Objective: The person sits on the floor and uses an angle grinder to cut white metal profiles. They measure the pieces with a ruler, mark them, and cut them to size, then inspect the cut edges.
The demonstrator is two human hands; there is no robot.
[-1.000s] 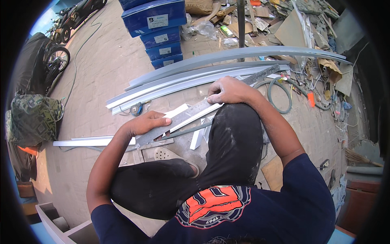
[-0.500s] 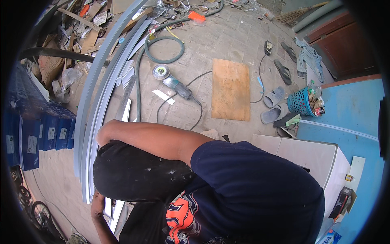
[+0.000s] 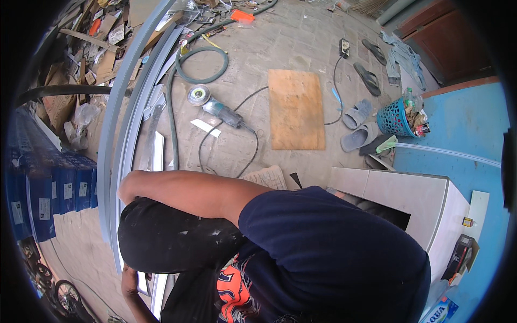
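My left hand (image 3: 129, 281) is low at the left, beside my bent knee in black trousers. Its fingers curl around a short white profile strip (image 3: 142, 283), partly hidden by the knee. Another white strip (image 3: 158, 293) lies just right of it. My right arm (image 3: 183, 191) reaches across above the knee and bends at the far left; its hand is out of sight behind the knee. Long grey-white profiles (image 3: 125, 124) run from the top down past this bend. On the floor ahead lies an angle grinder (image 3: 221, 110) with a disc, away from both hands.
A wooden board (image 3: 296, 110) and a green hose (image 3: 172, 113) lie on the paved floor. Blue boxes (image 3: 40, 199) stand left, below scrap (image 3: 102, 48). Sandals (image 3: 358, 137), a blue basket (image 3: 393, 118) and a pale cabinet (image 3: 398, 196) are at the right.
The view has shifted slightly, so the floor things sit further left and higher. My right arm's bend appears a little lower. My left hand stays by the white strip.
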